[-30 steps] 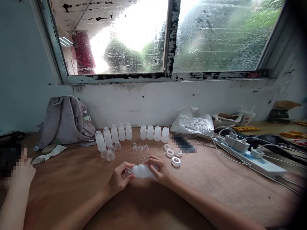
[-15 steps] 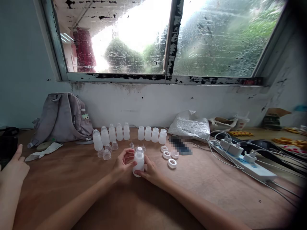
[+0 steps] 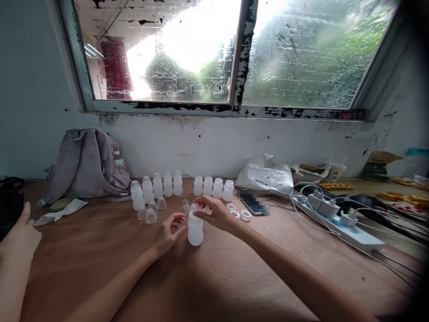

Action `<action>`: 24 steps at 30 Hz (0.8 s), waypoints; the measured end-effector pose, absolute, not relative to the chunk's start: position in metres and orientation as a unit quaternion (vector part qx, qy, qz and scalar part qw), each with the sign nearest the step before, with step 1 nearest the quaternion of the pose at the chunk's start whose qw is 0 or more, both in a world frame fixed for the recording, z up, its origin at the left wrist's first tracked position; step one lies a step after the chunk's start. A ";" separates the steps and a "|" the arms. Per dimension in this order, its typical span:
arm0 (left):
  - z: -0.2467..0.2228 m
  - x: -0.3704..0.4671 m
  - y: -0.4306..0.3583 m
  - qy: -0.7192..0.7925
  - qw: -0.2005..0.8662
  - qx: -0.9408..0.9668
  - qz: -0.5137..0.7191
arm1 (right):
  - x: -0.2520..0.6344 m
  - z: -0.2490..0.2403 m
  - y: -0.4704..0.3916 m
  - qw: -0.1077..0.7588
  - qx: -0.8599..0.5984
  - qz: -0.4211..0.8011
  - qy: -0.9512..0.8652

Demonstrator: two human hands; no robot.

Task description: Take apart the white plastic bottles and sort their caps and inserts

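A frosted white baby bottle point(image 3: 195, 233) stands upright in front of me, its domed top mostly hidden by fingers. My right hand point(image 3: 212, 210) grips that top from the right, thumb and fingers closed round it. Just left of the bottle, my left hand point(image 3: 169, 231) is open with loosely curled fingers, holding nothing. Behind the bottle are small clear teats point(image 3: 185, 204), partly hidden. Several clear domed covers point(image 3: 150, 216) lie to the left. White collar rings point(image 3: 246, 215) lie right of my right hand.
Capped bottles point(image 3: 137, 196) line the back left; uncapped bottles point(image 3: 217, 189) stand right of them. Farther right are a phone point(image 3: 253, 203), a silvery bag point(image 3: 266, 176) and a power strip point(image 3: 351, 232) with cables. A backpack point(image 3: 87, 165) leans at left, near another person's hand point(image 3: 25, 237).
My right hand has moved from the bottle's lower side up to its top. My left hand has let go and drawn slightly left. My right forearm now covers the nearest ring's spot.
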State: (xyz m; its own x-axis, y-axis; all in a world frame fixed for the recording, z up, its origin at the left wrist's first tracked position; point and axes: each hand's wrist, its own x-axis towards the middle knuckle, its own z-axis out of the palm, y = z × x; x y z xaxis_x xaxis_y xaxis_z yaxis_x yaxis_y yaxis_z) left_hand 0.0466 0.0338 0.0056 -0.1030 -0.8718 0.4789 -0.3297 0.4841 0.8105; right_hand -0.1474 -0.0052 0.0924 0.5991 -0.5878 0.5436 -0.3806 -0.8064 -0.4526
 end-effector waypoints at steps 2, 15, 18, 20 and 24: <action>0.005 0.054 0.031 -0.708 0.498 0.467 -0.180 | -0.141 0.109 -0.019 0.123 -0.894 -0.324 0.285; 0.012 0.122 0.005 -0.706 0.378 0.568 0.190 | -0.082 0.117 -0.169 0.022 -0.818 -0.311 0.483; 0.004 0.137 -0.002 -0.685 0.361 0.600 0.202 | -0.075 0.104 -0.184 0.028 -0.812 -0.298 0.501; -0.003 0.144 -0.007 -0.681 0.348 0.612 0.201 | -0.073 0.096 -0.190 0.030 -0.809 -0.296 0.508; -0.018 0.149 -0.018 -0.693 0.338 0.611 0.181 | -0.072 0.087 -0.197 0.027 -0.804 -0.302 0.512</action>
